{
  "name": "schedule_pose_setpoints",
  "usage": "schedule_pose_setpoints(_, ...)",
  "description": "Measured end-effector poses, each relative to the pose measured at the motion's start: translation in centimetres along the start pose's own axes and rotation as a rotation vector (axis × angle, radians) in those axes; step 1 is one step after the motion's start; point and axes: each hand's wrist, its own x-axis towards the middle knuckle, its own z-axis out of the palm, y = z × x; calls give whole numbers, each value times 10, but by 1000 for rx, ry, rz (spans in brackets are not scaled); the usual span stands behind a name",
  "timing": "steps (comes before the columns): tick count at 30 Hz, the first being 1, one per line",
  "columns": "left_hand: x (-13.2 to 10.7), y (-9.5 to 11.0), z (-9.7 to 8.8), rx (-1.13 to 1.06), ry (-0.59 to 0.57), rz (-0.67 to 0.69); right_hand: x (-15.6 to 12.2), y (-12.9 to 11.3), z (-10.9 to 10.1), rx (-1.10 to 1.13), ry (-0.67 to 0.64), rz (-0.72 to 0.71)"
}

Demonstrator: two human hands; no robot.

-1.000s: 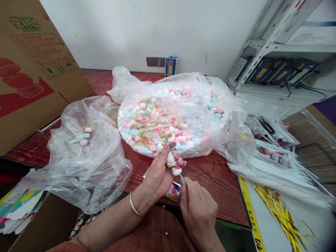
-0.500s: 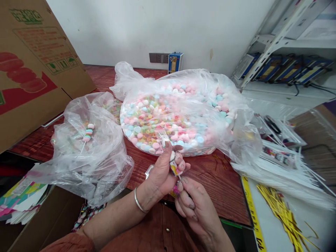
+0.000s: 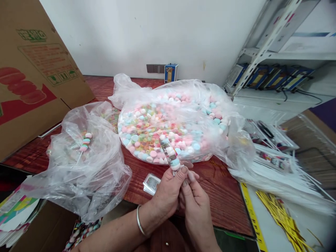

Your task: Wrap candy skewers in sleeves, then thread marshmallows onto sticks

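My left hand point(image 3: 168, 190) and my right hand point(image 3: 195, 206) meet in front of me, both pinching the foot of a candy skewer in a clear sleeve point(image 3: 169, 154) that stands up between the fingertips. The sleeve holds pastel discs, white, pink and blue. Just behind it lies a big clear bag of pastel candies point(image 3: 168, 126) on the red wooden table point(image 3: 223, 196). A silver bangle circles my left wrist.
A second clear bag point(image 3: 84, 161) with a finished skewer inside lies at the left. A small stack of printed sleeves point(image 3: 151, 182) rests on the table by my left hand. White sticks point(image 3: 286, 175) and yellow twist ties point(image 3: 283, 213) lie right. A cardboard box point(image 3: 28, 73) stands far left.
My hands have pulled the sleeve up over the candy skewer; it now stands upright, covered. My right hand has closed in beside the left at its foot.
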Motion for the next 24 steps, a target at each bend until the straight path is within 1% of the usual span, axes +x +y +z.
schedule_pose_setpoints(1,0,-4,-2,45,13,1,2,-1,2,164,-12,120)
schedule_pose_setpoints(2,0,-7,-5,96,19,-12,3,-1,4,295,-20,209)
schedule_pose_setpoints(3,1,-9,-8,149,19,-47,4,0,5,388,-20,266)
schedule_pose_setpoints(4,3,-10,-11,200,12,-100,3,1,5,443,-11,294)
schedule_pose_setpoints(6,4,-11,-17,285,-18,-187,2,3,3,466,26,284)
schedule_pose_setpoints(8,4,-11,-20,306,-87,-226,1,5,0,441,57,256)
schedule_pose_setpoints(10,1,-11,-21,237,-164,-232,2,5,-3,459,56,262)
schedule_pose_setpoints(11,0,-11,-21,180,-177,-220,2,5,-5,493,41,282)
schedule_pose_setpoints(13,-2,-11,-20,81,-147,-186,3,3,-8,580,-15,347)
schedule_pose_setpoints(15,-2,-11,-20,51,-81,-154,2,3,-10,605,-71,400)
schedule_pose_setpoints(16,-1,-11,-19,63,-56,-142,1,3,-10,566,-76,398)
schedule_pose_setpoints(17,0,-11,-19,90,-39,-116,1,3,-11,482,-65,363)
schedule_pose_setpoints(18,1,-11,-19,130,-25,-73,1,3,-11,361,-34,294)
schedule_pose_setpoints(20,2,-9,-19,225,-14,21,1,4,-11,103,64,110)
schedule_pose_setpoints(21,1,-8,-20,259,-28,39,1,4,-11,32,102,45)
schedule_pose_setpoints(22,0,-7,-20,272,-63,19,1,5,-11,38,122,26)
schedule_pose_setpoints(23,-1,-6,-20,261,-116,-42,0,6,-11,119,116,58)
schedule_pose_setpoints(24,-3,-5,-20,232,-169,-117,-1,7,-10,253,82,128)
